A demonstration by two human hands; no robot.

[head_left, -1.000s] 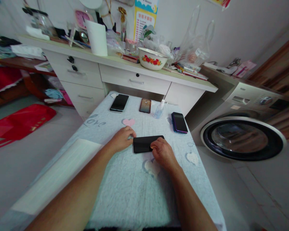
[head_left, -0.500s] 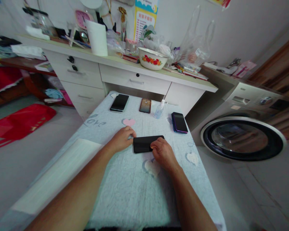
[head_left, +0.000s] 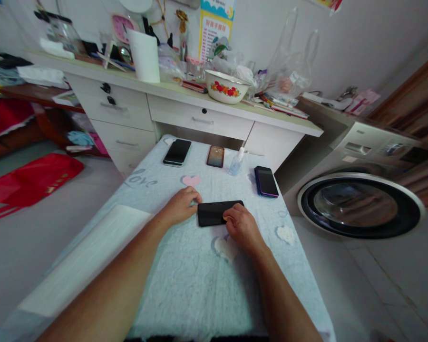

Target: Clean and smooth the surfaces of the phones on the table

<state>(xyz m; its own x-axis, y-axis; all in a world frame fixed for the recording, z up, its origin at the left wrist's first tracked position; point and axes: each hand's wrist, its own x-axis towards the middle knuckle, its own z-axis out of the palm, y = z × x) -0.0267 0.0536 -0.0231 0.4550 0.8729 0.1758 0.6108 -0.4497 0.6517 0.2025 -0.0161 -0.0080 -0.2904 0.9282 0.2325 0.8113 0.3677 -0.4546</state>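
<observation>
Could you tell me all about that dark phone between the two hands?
The dark phone is a slim black slab with rounded corners and a smooth, glassy-looking, unlit face. It lies flat on the pale blue tablecloth, its long side running left to right. The right hand covers part of its right half, touching its face. The left hand is at its left end; whether it touches is hard to tell.

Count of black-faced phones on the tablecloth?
3: far-left phone, at the cloth's far corner; right-edge phone; centre phone, partly covered by the right hand. More could be hidden.
</observation>
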